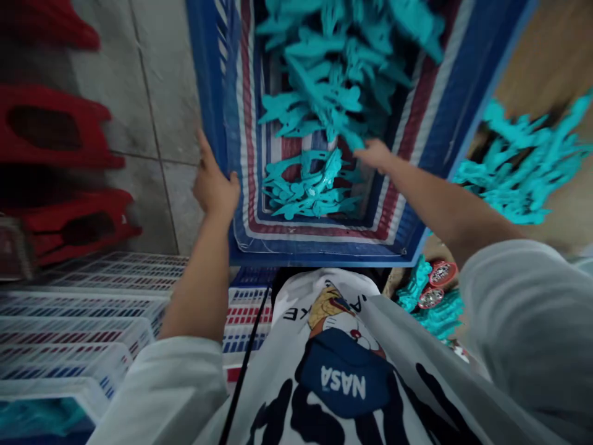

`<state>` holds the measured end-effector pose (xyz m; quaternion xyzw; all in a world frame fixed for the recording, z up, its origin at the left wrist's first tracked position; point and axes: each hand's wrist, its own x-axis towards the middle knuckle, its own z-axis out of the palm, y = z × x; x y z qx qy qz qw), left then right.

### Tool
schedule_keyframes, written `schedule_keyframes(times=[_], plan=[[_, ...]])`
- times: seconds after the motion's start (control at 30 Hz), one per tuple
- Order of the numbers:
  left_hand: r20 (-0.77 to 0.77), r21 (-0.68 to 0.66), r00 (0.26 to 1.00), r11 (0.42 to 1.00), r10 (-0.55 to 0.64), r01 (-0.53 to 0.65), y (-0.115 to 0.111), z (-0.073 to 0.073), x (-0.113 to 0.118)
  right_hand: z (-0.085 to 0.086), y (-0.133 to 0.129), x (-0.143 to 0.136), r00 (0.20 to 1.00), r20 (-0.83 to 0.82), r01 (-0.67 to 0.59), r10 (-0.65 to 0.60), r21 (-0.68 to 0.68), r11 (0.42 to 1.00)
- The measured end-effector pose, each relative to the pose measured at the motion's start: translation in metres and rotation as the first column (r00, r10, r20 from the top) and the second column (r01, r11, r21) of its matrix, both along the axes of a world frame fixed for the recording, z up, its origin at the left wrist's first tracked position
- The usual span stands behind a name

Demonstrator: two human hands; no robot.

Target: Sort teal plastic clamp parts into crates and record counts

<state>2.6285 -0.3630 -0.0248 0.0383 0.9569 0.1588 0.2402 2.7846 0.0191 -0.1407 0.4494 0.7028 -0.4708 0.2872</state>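
Teal plastic pieces (310, 185) crowd the lined crate (210, 74).

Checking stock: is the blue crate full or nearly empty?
Partly filled: the blue crate holds teal plastic pieces, yet its striped liner shows bare near the front.

Matt teal plastic pieces (319, 105) fill a blue plastic crate (210, 74) (lined with woven striped sheeting (252, 204)); floor tiles (157, 80) look smooth.

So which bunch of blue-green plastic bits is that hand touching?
Find the big blue crate lined with a red, white and blue striped sack. The right hand reaches inside it, onto the teal plastic pieces piled at its far end. A smaller teal cluster lies nearer, untouched; the left hand grips the crate's rim.
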Motion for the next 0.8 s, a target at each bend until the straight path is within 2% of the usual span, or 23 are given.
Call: schedule_keyframes(times=[0.07, 0.13, 0.17, 0.2, 0.23, 0.27, 0.3, 0.33, 0.37, 0.4, 0.43, 0.47, 0.5, 0.53, 0.63, 0.7, 0.73, 0.8], plan=[[-0.096, 0.065, 0.994, 0.996, -0.051, 0.058, 0.001, 0.003, 0.005, 0.069, -0.035, 0.038, 0.986, 0.117, 0.143, -0.120, -0.221, 0.965], [-0.136, 0.144, 0.987, 0.983, -0.091, 0.111, 0.012, 0.015, 0.026, 0.122, -0.064, 0.078, 0.985, 0.097, 0.169, -0.143, -0.369, 0.914], [-0.078, 0.228, 0.992, 0.967, -0.103, 0.118, 0.021, 0.024, 0.044, 0.142, -0.077, 0.096, 0.983, 0.060, 0.180, -0.172, -0.463, 0.868], [0.052, 0.369, 0.994, 0.927, -0.100, 0.074, 0.031, 0.034, 0.067, 0.159, -0.090, 0.113, 0.979, 0.014, 0.174, -0.204, -0.580, 0.796], [0.268, 0.533, 0.956, 0.845, -0.119, -0.044, 0.042, 0.045, 0.092, 0.174, -0.104, 0.127, 0.976, -0.044, 0.134, -0.214, -0.652, 0.746], [0.472, 0.645, 0.864, 0.736, -0.173, -0.206, 0.052, 0.056, 0.118, 0.186, -0.118, 0.138, 0.967, -0.119, 0.089, -0.226, -0.672, 0.735], [0.549, 0.678, 0.803, 0.686, -0.232, -0.266, 0.063, 0.066, 0.142, 0.197, -0.131, 0.146, 0.948, -0.218, 0.051, -0.234, -0.619, 0.784], [0.627, 0.704, 0.726, 0.602, -0.280, -0.376, 0.072, 0.075, 0.163, 0.207, -0.145, 0.150, 0.916, -0.339, 0.029, -0.215, -0.480, 0.877], [0.690, 0.707, 0.651, 0.487, -0.316, -0.513, 0.080, 0.083, 0.179, 0.214, -0.158, 0.153, 0.873, -0.460, 0.032, -0.160, -0.274, 0.961], [0.717, 0.697, 0.605, 0.384, -0.345, -0.606, 0.086, 0.089, 0.189, 0.220, -0.169, 0.153, 0.829, -0.555, 0.058, -0.072, -0.043, 0.997], [0.733, 0.675, 0.573, 0.287, -0.368, -0.679, 0.091, 0.094, 0.195, 0.224, -0.179, 0.153, 0.795, -0.606, 0.083, 0.029, 0.156, 0.984], [0.734, 0.664, 0.563, 0.227, -0.379, -0.713, 0.093, 0.098, 0.196, 0.226, -0.185, 0.152, 0.775, -0.621, 0.094, 0.115, 0.294, 0.951], [0.723, 0.677, 0.578, 0.217, -0.379, -0.703, 0.094, 0.101, 0.195, 0.227, -0.189, 0.152, 0.766, -0.619, 0.089, 0.173, 0.369, 0.925], [0.710, 0.696, 0.597, 0.238, -0.374, -0.678, 0.095, 0.104, 0.191, 0.227, -0.191, 0.153, 0.760, -0.618, 0.081, 0.201, 0.397, 0.914], [0.699, 0.715, 0.596, 0.352, -0.395, -0.605, 0.093, 0.108, 0.180, 0.224, -0.189, 0.162, 0.703, -0.691, 0.095, 0.171, 0.328, 0.940], [0.702, 0.712, 0.559, 0.405, -0.441, -0.574, 0.092, 0.109, 0.177, 0.221, -0.190, 0.170, 0.674, -0.733, 0.145, 0.087, 0.246, 0.958], [0.702, 0.711, 0.538, 0.426, -0.467, -0.559, 0.091, 0.107, 0.178, 0.220, -0.191, 0.174, 0.676, -0.737, 0.211, 0.013, 0.210, 0.955], [0.696, 0.718, 0.517, 0.452, -0.499, -0.530, 0.088, 0.099, 0.178, 0.216, -0.191, 0.179, 0.675, -0.713, 0.414, -0.192, 0.150, 0.898]])
